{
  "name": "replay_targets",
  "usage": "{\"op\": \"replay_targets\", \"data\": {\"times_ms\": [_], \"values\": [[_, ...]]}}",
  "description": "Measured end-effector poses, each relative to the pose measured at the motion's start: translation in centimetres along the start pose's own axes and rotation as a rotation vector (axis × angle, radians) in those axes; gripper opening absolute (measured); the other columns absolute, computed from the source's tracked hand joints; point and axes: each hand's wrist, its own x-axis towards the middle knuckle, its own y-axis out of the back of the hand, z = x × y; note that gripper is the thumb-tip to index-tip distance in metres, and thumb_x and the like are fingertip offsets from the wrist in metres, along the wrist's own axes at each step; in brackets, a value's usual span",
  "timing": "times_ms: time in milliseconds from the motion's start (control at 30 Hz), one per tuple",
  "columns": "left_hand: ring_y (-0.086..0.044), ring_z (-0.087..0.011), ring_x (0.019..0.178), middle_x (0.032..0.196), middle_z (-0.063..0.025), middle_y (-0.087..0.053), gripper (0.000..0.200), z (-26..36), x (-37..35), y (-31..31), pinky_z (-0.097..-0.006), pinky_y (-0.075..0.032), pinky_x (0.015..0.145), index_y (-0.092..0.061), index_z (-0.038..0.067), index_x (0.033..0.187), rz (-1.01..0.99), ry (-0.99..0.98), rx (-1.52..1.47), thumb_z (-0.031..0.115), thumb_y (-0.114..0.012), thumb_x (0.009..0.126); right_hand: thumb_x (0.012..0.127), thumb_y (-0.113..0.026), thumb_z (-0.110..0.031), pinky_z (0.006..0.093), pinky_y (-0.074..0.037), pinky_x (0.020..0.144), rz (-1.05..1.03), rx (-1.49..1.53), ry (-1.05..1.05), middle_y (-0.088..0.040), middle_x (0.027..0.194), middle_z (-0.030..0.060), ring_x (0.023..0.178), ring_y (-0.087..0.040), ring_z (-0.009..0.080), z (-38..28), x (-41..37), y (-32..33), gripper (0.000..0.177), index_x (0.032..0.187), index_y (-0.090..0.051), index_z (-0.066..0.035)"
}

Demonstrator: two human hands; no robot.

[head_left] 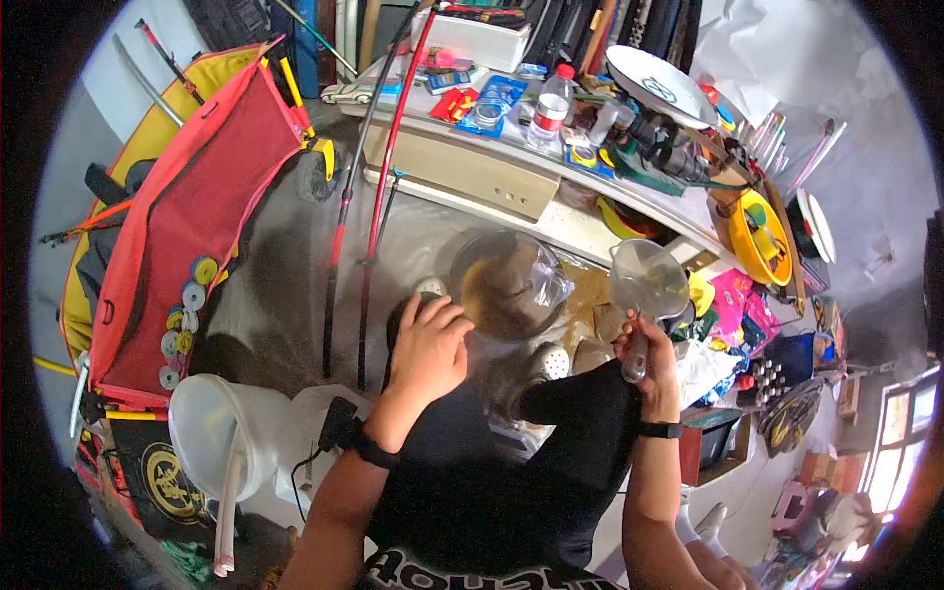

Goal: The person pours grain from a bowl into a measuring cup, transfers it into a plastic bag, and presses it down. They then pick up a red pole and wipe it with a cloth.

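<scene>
A clear plastic scoop point(649, 280) is in my right hand point(649, 356), its handle pointing down and its round bowl raised. My fingers wrap around the handle. My left hand point(433, 342) hovers above my lap with the fingers stretched out, holding nothing. Between my feet and the desk, a dark round basin point(460, 310) stands on the floor with brownish material in it. A crumpled clear plastic bag point(551, 283) lies over the basin's right side. Brown bags point(588, 285) sit just right of it, below the scoop.
Two red and black poles point(379, 206) rise left of the basin. A white bucket point(187, 423) stands at lower left, near a large red bag point(192, 236). The desk point(413, 98) ahead bears a bottle point(551, 108) and clutter. Another person's feet point(710, 521) show at lower right.
</scene>
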Motion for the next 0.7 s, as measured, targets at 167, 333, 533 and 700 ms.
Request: {"op": "replay_targets", "data": {"times_ms": [167,333,533,700], "values": [[-0.049,-0.0255,0.114,0.108,-0.0058,-0.060,0.023,-0.2,0.0,-0.1,-0.0494,-0.025,0.106,-0.065,0.008,0.092,0.026,0.009,-0.058,0.007,-0.057,0.071,0.088,-0.055,-0.023,0.0333,-0.052,0.063,-0.216,-0.159,-0.215,-0.060,0.087,0.0082,0.075,-0.060,0.0191,-1.1,2.3,-3.8,0.033,0.111,-0.053,0.000],[-0.049,-0.0263,0.114,0.107,-0.0072,-0.061,0.022,0.2,0.7,0.4,-0.0490,-0.025,0.106,-0.065,0.007,0.093,0.015,0.013,-0.101,0.007,-0.057,0.072,0.091,-0.052,-0.024,0.0306,-0.049,0.073,-0.443,-0.331,-0.340,-0.063,0.091,0.0087,0.077,-0.061,0.0193,-1.4,6.4,-11.8,0.029,0.106,-0.056,0.000],[-0.049,-0.0261,0.115,0.107,-0.0087,-0.061,0.022,-0.1,1.3,0.4,-0.0488,-0.024,0.107,-0.066,0.008,0.092,-0.022,0.047,-0.180,0.007,-0.058,0.071,0.092,-0.054,-0.026,0.0311,-0.051,0.069,-0.693,-0.415,-0.205,-0.062,0.087,0.0067,0.075,-0.061,0.0171,-1.6,14.5,-20.1,0.021,0.095,-0.056,-0.005],[-0.055,-0.0264,0.107,0.101,-0.0077,-0.064,0.020,-1.2,2.1,0.4,-0.0498,-0.030,0.103,-0.065,0.008,0.090,0.023,0.057,-0.216,0.008,-0.059,0.071,0.093,-0.052,-0.030,0.0278,-0.049,0.056,-0.691,-0.363,-0.217,-0.057,0.075,0.0022,0.060,-0.055,0.0145,-1.9,22.8,-25.3,0.024,0.096,-0.052,-0.007]]}}
